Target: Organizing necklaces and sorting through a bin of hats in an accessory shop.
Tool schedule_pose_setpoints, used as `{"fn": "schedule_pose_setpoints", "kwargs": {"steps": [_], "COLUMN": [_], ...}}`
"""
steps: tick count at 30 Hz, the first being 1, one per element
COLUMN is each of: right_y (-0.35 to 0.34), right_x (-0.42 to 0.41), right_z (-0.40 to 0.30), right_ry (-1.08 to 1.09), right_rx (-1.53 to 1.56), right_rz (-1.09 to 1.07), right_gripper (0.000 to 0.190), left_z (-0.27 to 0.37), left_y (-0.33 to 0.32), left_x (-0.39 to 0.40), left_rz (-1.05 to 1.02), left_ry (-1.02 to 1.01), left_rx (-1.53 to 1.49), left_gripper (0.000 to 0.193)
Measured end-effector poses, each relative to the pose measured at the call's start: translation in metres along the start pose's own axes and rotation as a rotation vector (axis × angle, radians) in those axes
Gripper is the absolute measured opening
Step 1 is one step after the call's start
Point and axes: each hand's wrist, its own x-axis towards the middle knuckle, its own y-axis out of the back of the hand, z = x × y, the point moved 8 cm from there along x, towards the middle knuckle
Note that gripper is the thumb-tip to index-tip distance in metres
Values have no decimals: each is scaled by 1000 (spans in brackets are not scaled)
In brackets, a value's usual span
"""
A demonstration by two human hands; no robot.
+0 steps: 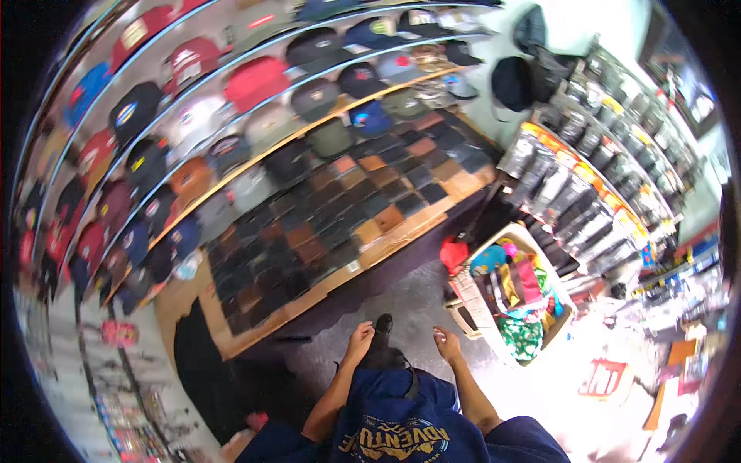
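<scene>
My left hand [360, 341] hangs in front of my body above the dark floor, its fingers loosely bent and nothing visible in it. On the other side, my right hand [447, 344] is held at about the same height with curled fingers. I see no object in it. It is nearest to a pale box [489, 333] filled with colourful fabric goods [521, 289]. Ahead of me is a low display table [341, 283] edged in brown board. Rows of black and brown leather wallets [307, 249] cover its top. Neither hand touches anything.
Shelves of baseball caps [255, 84] rise behind the wallets. Packaged goods [556, 185] hang at the right, with dark hats [512, 84] above. A rack of small items [130, 405] stands at the left. A red-and-white box [602, 379] lies in glare at lower right.
</scene>
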Motion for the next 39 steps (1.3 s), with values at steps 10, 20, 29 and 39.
{"fn": "schedule_pose_setpoints", "kwargs": {"steps": [10, 20, 29, 39], "right_y": [86, 152, 203, 293], "right_x": [-4, -28, 1, 66], "right_z": [8, 36, 91, 119], "right_ry": [-211, -328, -391, -316], "right_rx": [82, 199, 119, -174], "right_rz": [383, 760, 785, 720], "right_gripper": [34, 33, 34, 34], "left_z": [62, 92, 82, 88], "left_y": [-81, -215, -315, -405], "left_x": [147, 186, 162, 157], "left_rz": [-299, -645, -831, -772], "left_ry": [13, 15, -71, -70], "left_rx": [101, 153, 314, 331], "left_gripper": [28, 26, 25, 24]}}
